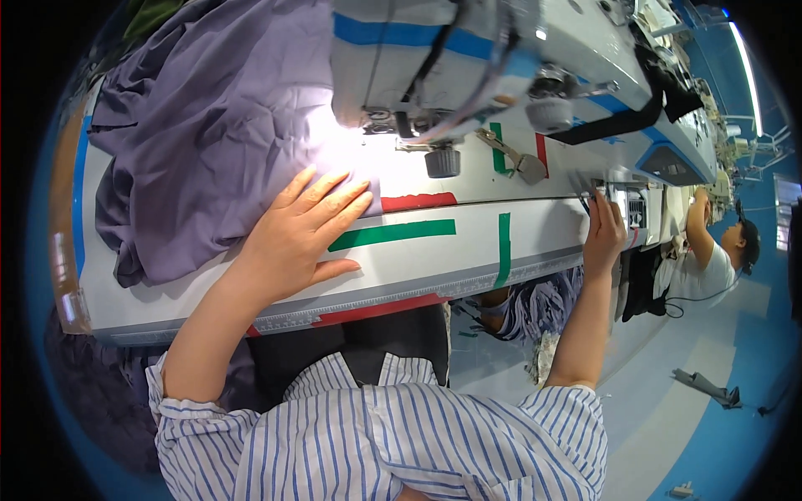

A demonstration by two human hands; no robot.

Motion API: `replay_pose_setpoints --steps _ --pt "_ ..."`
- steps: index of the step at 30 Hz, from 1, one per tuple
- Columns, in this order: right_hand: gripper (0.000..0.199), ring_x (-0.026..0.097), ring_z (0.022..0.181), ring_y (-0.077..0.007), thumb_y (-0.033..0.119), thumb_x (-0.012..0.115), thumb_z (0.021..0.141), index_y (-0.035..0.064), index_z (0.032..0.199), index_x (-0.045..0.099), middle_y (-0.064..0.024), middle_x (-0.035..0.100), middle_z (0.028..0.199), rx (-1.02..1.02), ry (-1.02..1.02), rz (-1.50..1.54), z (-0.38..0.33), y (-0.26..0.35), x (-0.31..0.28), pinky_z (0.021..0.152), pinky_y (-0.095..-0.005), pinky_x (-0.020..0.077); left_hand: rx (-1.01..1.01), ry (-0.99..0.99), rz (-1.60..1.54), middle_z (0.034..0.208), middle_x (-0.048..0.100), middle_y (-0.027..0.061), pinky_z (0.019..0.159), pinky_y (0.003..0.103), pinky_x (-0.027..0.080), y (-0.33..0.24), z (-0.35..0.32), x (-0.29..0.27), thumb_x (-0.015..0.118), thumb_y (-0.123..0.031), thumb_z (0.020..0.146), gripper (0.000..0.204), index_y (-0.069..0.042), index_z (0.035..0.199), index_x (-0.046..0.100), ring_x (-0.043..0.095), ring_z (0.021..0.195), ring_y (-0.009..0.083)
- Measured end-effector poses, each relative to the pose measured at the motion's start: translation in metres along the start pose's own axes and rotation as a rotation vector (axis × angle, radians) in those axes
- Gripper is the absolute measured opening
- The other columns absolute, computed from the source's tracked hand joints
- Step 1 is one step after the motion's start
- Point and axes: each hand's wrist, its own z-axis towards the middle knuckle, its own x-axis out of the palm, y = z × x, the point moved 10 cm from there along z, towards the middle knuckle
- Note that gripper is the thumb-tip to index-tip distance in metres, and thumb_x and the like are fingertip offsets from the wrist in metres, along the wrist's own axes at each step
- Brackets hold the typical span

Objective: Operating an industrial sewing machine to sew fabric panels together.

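My left hand (294,240) lies flat with its fingers spread, the fingertips on the edge of a purple fabric (200,142) on the sewing table (418,242). Just beyond those fingertips, bright light falls under the head of a white and blue sewing machine (422,75). Off to the right, my right hand (605,230) is closed at the table's far right end. Its fingers are pinched together around something thin and dark, too small and blurred to name.
Green tape (393,234) and red tape (418,202) mark the tabletop. A ruler strip (376,294) runs along its front edge. Bundled purple strips (543,305) hang below on the right. Another person (706,250) works at the far right. Dark fabric (100,392) lies low at left.
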Motion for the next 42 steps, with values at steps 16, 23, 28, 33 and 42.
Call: replay_pose_setpoints --steps 16,23,28,33,42 --pt "0.033 0.061 0.099 -0.0226 0.003 0.071 0.074 0.0062 0.106 0.067 -0.0062 0.065 0.107 -0.563 0.289 0.679 0.030 0.269 0.071 0.081 -0.0355 0.0521 0.046 -0.185 -0.196 0.128 0.051 0.0123 0.109 0.049 0.034 0.006 0.006 -0.009 0.076 -0.023 0.070 0.060 -0.002 0.123 0.056 0.046 0.125 0.0301" --pt "0.031 0.061 0.100 -0.0216 0.002 0.072 0.074 0.0048 0.104 0.068 -0.0061 0.066 0.106 -0.714 0.129 0.426 0.027 0.266 0.081 0.085 -0.0343 0.0496 0.055 -0.175 -0.109 0.128 0.054 0.0074 0.111 0.051 0.030 0.017 0.008 -0.014 0.075 -0.024 0.071 0.061 -0.007 0.126 0.055 0.048 0.125 0.0267" --pt "0.031 0.065 0.091 -0.0232 -0.003 0.072 0.073 0.0036 0.104 0.069 -0.0094 0.066 0.103 -0.523 0.217 0.721 0.052 0.277 0.073 0.080 -0.0335 0.0522 0.023 -0.142 -0.115 0.127 0.055 0.0054 0.108 0.050 0.034 0.030 0.015 -0.011 0.072 -0.027 0.074 0.051 -0.006 0.119 0.060 0.047 0.125 0.0243" --pt "0.029 0.065 0.093 -0.0235 -0.003 0.069 0.078 0.0041 0.106 0.069 -0.0097 0.067 0.103 -0.484 0.214 0.664 0.048 0.263 0.086 0.080 -0.0306 0.0528 0.017 -0.186 -0.107 0.125 0.056 0.0058 0.108 0.049 0.033 0.034 0.019 -0.028 0.072 -0.025 0.074 0.050 -0.006 0.118 0.060 0.047 0.124 0.0252" --pt "0.029 0.062 0.102 -0.0226 0.013 0.065 0.087 0.0066 0.115 0.064 -0.0082 0.065 0.114 -0.269 0.537 0.574 0.020 0.201 0.154 0.083 -0.0294 0.0507 0.103 -0.219 -0.080 0.123 0.059 0.0100 0.108 0.043 0.032 0.045 0.031 -0.029 0.070 -0.023 0.075 0.038 -0.004 0.107 0.064 0.046 0.125 0.0270"
